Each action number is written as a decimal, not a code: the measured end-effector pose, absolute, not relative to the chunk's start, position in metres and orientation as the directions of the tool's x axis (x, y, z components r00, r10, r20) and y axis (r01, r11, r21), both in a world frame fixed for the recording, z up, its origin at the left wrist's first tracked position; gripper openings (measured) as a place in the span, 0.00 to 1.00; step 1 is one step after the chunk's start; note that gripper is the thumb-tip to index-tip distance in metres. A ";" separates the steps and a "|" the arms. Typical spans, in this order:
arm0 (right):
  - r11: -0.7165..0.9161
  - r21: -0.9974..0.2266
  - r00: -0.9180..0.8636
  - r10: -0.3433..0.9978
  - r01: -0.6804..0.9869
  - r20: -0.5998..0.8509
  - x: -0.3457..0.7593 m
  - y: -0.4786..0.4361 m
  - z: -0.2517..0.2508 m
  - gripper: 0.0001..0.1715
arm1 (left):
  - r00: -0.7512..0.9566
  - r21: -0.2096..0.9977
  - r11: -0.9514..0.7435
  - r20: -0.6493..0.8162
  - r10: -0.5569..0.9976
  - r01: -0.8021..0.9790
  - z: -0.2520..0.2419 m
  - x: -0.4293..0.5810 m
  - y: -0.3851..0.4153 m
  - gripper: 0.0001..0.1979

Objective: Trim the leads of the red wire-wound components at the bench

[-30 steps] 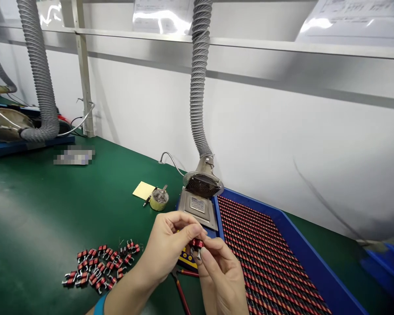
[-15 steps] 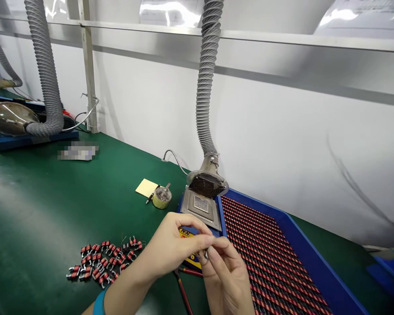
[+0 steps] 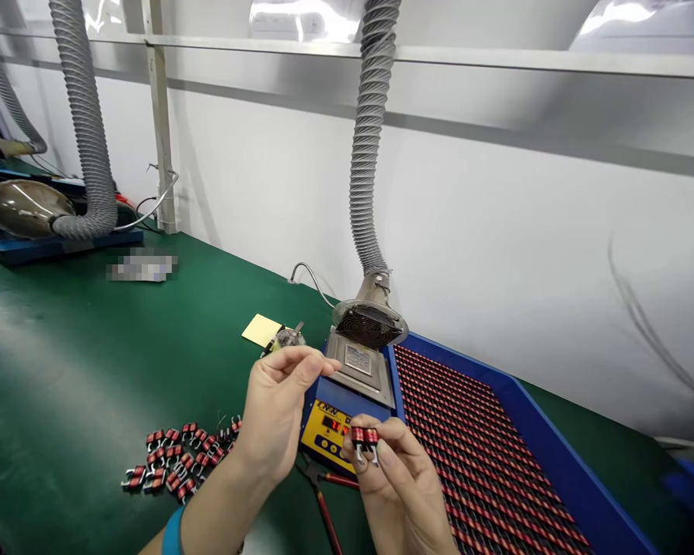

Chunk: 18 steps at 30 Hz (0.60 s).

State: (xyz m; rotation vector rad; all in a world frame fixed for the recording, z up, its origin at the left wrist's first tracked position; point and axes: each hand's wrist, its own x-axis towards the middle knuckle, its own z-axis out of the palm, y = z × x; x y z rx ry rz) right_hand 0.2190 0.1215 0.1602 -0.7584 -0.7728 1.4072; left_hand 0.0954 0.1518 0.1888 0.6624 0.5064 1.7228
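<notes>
My right hand (image 3: 402, 482) grips a small coil (image 3: 365, 436) between thumb and fingers. The coil has two red windings on a black body, and its bright metal legs point down. Up and to the left, my left hand (image 3: 281, 405) is pinched closed, apart from the coil; whatever its fingertips hold is too small to make out. Behind both hands stands a blue solder pot (image 3: 338, 397) with a yellow display panel (image 3: 324, 433), partly covered by my hands. Left of my left forearm lies a loose pile of similar coils (image 3: 176, 462).
A blue tray (image 3: 547, 432) full of coils in rows stands at the right. A fume hood (image 3: 370, 320) on a grey hose (image 3: 367, 154) hangs over the pot. Red-handled pliers (image 3: 327, 512) lie below it. A yellow notepad (image 3: 261, 330) and a small tin (image 3: 289, 338) sit behind my left hand.
My left hand has come away from the right, moving up and left, still pinched. The coil in my right hand and the yellow panel now show more fully.
</notes>
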 end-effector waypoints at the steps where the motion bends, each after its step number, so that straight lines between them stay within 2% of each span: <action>1: 0.014 -0.824 0.011 1.000 -0.566 0.010 0.219 0.122 0.162 0.08 | -0.127 0.717 -0.223 0.187 0.974 -0.661 0.190 0.092 0.152 0.04; 3: -0.002 -0.814 -0.019 1.000 -0.580 0.011 0.220 0.123 0.161 0.08 | 0.035 0.866 -0.164 0.205 0.978 -0.472 0.192 0.089 0.150 0.08; 5: -0.015 -0.819 -0.057 0.998 -0.574 0.021 0.223 0.126 0.157 0.08 | 0.195 0.943 -0.111 0.178 0.964 -0.312 0.192 0.089 0.149 0.11; 8: -0.021 -0.826 -0.066 0.998 -0.564 0.020 0.224 0.127 0.151 0.07 | 0.251 0.950 -0.046 0.128 0.960 -0.307 0.190 0.096 0.148 0.07; 13: -0.016 -0.823 -0.037 0.999 -0.568 0.006 0.216 0.122 0.155 0.08 | 0.135 0.839 0.015 0.069 0.988 -0.544 0.185 0.107 0.149 0.05; 16: -0.036 -0.834 -0.091 0.996 -0.550 0.017 0.215 0.118 0.161 0.08 | -0.052 0.744 -0.124 0.120 0.991 -0.656 0.189 0.101 0.150 0.03; 18: -0.047 -0.844 -0.109 0.994 -0.534 0.013 0.220 0.116 0.163 0.08 | -0.222 0.722 -0.258 0.147 0.964 -0.642 0.193 0.088 0.148 0.03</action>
